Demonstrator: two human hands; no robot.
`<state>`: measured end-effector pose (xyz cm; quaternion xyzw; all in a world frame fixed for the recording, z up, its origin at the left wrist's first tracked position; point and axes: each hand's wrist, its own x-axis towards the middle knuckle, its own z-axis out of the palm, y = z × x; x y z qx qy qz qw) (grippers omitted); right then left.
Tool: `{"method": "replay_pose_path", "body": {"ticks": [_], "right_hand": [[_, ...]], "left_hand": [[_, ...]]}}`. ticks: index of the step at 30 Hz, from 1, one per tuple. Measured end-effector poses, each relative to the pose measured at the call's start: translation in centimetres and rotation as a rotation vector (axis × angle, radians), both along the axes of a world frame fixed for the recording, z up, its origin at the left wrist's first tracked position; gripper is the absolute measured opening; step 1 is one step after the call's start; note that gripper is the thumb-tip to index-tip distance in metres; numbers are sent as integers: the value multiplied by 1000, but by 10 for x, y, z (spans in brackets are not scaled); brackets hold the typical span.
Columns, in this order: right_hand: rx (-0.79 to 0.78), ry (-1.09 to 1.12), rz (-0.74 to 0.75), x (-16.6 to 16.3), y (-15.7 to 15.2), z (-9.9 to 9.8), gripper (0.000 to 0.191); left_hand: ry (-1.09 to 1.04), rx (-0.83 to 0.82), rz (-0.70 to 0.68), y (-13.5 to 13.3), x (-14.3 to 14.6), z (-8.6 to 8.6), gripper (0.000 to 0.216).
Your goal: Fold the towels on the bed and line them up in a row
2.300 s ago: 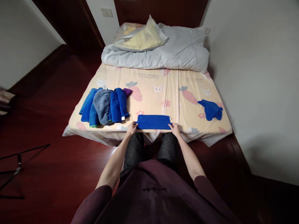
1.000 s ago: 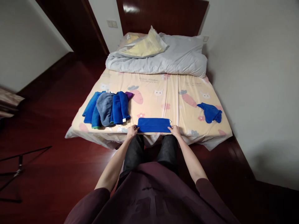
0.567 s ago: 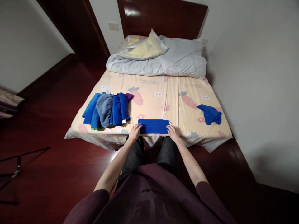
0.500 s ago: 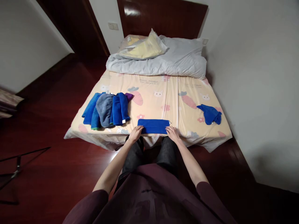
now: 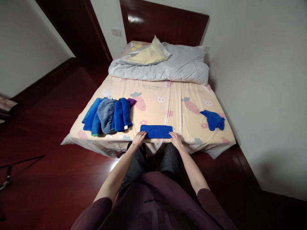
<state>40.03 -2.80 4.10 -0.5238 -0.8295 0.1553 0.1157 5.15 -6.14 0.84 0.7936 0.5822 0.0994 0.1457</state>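
A blue towel [image 5: 156, 131], folded into a flat oblong, lies at the near edge of the bed with a small white tag at its right end. My left hand [image 5: 139, 138] pinches its near left corner, fingers on top and thumb out of sight. At the near right corner, my right hand [image 5: 176, 139] grips the cloth the same way. To the left lies a row of overlapping folded towels [image 5: 105, 116], blue, grey and a bit of purple. One crumpled blue towel [image 5: 214, 120] rests by the bed's right side.
The bed [image 5: 153, 111] has a cream sheet printed with carrots and rabbits. A rolled grey quilt [image 5: 187, 68] and a pale yellow pillow [image 5: 151, 54] lie near the dark headboard [image 5: 165, 22]. Black stand legs [image 5: 21, 162] are on the floor at left. A wall [image 5: 261, 95] runs along the right.
The view has shifted slightly. Both hands stay at the near corners of the folded blue towel, which looks almost the same as before.
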Motion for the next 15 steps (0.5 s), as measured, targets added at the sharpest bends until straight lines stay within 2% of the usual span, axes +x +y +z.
{"method": "replay_pose_path", "body": {"ticks": [3,7,11,15], "right_hand": [[-30,33,-1,3,1,3,53],[-136,176,-7,19,1,3,46],[-273,433,-131,26,3,-6,38],[-268,661,-262,18,7,-19,36]], "left_hand": [[-25,-10,-4,-1,-4,7,58],[-145,-106,35,-5,-17,15,57],[-418,-175,192,-6,-28,17,50],[-733,-161,415,-4,-27,11,47]]}}
